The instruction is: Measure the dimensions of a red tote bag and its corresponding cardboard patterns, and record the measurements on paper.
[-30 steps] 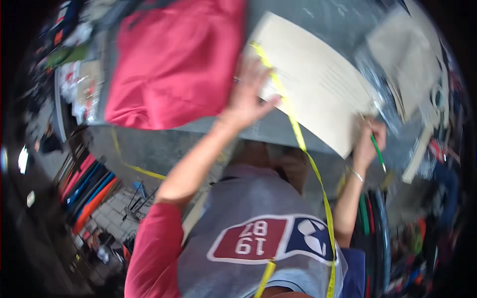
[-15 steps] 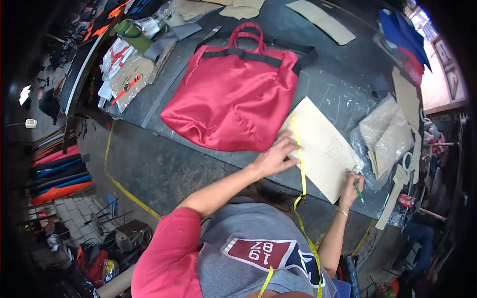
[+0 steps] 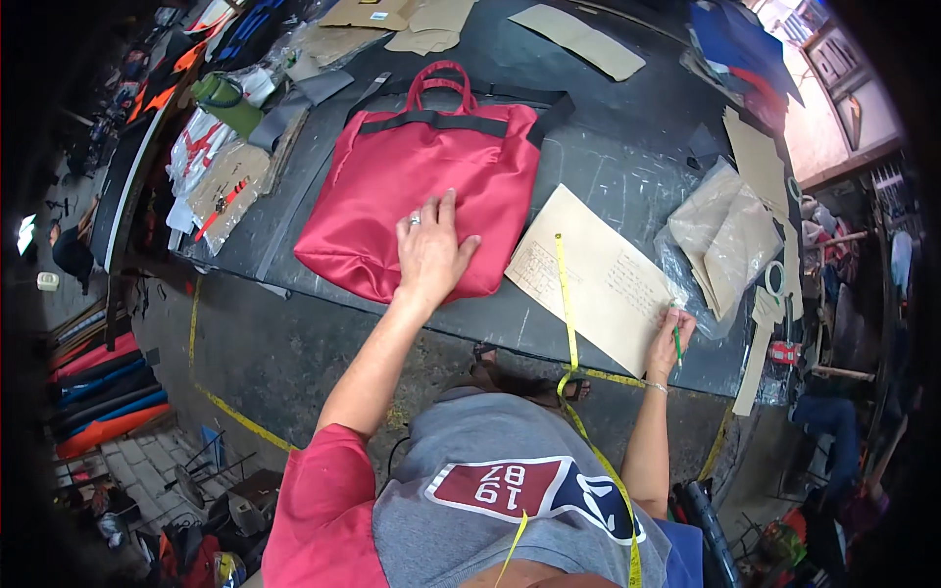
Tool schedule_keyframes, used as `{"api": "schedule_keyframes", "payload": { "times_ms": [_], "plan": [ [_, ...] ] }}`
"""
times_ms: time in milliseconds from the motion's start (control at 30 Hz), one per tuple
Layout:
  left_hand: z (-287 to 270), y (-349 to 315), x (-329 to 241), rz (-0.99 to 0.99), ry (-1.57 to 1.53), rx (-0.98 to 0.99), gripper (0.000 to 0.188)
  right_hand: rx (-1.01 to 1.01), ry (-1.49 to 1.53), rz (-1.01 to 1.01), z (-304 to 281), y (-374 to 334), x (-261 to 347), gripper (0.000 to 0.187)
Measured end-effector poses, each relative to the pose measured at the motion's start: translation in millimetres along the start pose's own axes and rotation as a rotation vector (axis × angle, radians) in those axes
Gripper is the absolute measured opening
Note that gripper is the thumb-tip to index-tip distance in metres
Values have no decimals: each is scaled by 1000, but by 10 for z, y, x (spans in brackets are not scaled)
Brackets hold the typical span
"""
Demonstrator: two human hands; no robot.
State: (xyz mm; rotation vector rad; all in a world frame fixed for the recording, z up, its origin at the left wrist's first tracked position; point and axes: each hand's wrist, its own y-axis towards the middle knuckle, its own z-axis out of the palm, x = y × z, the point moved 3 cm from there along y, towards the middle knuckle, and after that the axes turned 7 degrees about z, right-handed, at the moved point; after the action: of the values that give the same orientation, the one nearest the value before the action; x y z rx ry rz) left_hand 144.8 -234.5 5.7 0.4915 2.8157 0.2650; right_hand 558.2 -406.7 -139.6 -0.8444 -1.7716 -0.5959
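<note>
The red bag (image 3: 397,181) lies on the dark table (image 3: 593,118) with its handles pointing away from the person, and the left hand (image 3: 431,253) rests on its lower part, thumb apart from the fingers (one wears a ring (image 3: 415,220)). Just to the bag's right lies a beige sheet (image 3: 598,279) with writing, crossed by a yellow tape measure (image 3: 566,294). At the sheet's corner away from the bag, the right hand (image 3: 673,331) has its fingers closed around a green pencil (image 3: 677,347), near a clear plastic packet (image 3: 730,235) farther to the bag's right.
</note>
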Motion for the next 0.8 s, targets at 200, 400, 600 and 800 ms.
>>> {"api": "schedule_keyframes", "payload": {
  "times_ms": [200,400,600,800],
  "plan": [
    [3,244,257,111,-54,150,36,-53,18,9,55,-20,16,32],
    [-1120,958,642,2,-37,39,46,12,-191,-45,44,-37,96,38],
    [-2214,1911,1353,103,-373,45,45,-33,-235,-209,5,-38,153,27],
    [-3258,2383,1997,65,-417,-134,40,-11,-230,-181,40,-50,231,29]
  ]
}}
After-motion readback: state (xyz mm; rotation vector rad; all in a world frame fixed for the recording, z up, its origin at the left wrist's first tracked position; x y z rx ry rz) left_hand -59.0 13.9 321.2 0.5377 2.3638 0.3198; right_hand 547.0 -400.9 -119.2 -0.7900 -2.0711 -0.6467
